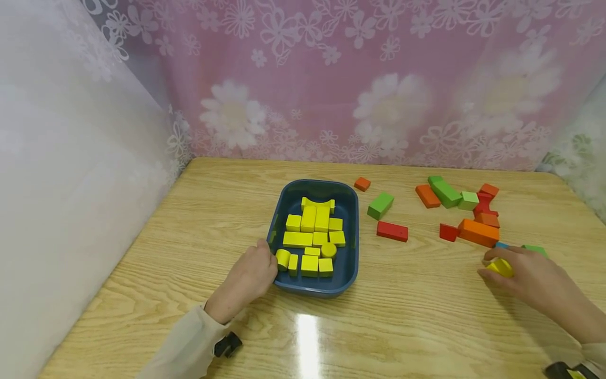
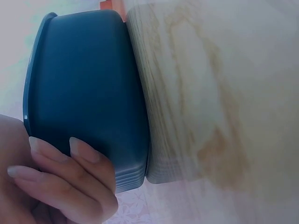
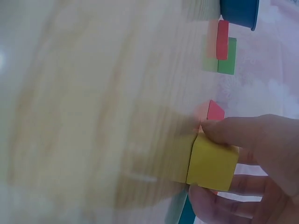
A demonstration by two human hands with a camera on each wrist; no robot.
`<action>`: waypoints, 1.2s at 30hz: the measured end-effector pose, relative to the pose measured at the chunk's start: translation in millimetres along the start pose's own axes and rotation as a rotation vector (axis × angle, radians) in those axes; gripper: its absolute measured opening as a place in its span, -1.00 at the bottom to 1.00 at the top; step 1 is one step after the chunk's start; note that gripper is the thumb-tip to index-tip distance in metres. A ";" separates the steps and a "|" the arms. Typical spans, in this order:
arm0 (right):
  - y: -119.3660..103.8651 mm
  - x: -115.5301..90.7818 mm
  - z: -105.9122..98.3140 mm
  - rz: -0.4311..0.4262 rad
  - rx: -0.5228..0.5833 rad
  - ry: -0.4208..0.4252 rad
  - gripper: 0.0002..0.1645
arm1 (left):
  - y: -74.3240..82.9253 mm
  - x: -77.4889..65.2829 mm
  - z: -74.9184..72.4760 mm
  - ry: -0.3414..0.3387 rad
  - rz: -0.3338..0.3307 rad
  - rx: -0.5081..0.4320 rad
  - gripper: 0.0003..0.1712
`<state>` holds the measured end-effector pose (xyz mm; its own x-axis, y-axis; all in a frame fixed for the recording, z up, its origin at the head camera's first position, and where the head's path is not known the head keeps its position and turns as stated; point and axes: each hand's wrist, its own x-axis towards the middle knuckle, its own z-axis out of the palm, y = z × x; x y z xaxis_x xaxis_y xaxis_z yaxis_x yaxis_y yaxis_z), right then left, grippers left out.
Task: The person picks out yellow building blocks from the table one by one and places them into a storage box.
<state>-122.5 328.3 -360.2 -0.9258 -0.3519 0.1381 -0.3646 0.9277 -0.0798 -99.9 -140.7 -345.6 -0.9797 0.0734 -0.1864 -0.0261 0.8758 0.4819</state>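
My left hand (image 1: 251, 273) grips the near left side of a dark blue plastic bin (image 1: 351, 263), its curled fingers (image 2: 70, 177) lying along the outer wall in the left wrist view. Inside the bin, yellow wooden blocks (image 1: 298, 239) of several shapes lie spread over the bottom, rectangular ones, a cylinder and an arched one among them. Far to the right, my right hand (image 1: 535, 273) pinches a yellow block (image 3: 212, 163) between thumb and fingers, low over the table. A blue block (image 3: 187, 212), partly hidden, lies right beside that hand.
Right of the bin lie a red block (image 1: 392, 231), a green block (image 1: 381, 205) and a small orange block (image 1: 362, 183). A cluster of orange, red and green blocks, with a large orange block (image 1: 478, 232) in front, sits beyond my right hand. A flowered curtain (image 1: 303, 79) hangs behind the table.
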 end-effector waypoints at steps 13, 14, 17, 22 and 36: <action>-5.5 4.2 1.1 -0.026 -0.017 0.033 -0.74 | -0.8 0.3 0.5 0.009 0.001 0.005 -0.54; -7.1 6.5 1.4 -0.039 -0.012 0.038 -0.74 | -1.3 0.4 0.6 0.009 0.003 0.005 -0.55; -14.2 15.6 1.7 -0.077 0.014 0.068 -0.71 | -1.8 0.6 0.5 0.011 0.008 0.004 -0.57; -34.1 36.6 0.7 -0.166 0.059 0.162 -0.64 | -1.1 0.9 0.8 0.016 0.023 -0.001 -0.61; -81.9 94.1 -9.8 -0.351 0.150 0.214 -0.69 | -1.3 2.3 1.7 0.026 0.030 0.020 -0.66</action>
<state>-178.7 220.4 -331.0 -0.7077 -0.5942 0.3822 -0.6783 0.7227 -0.1325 -101.8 -140.9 -348.1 -0.9849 0.0875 -0.1494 0.0071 0.8826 0.4700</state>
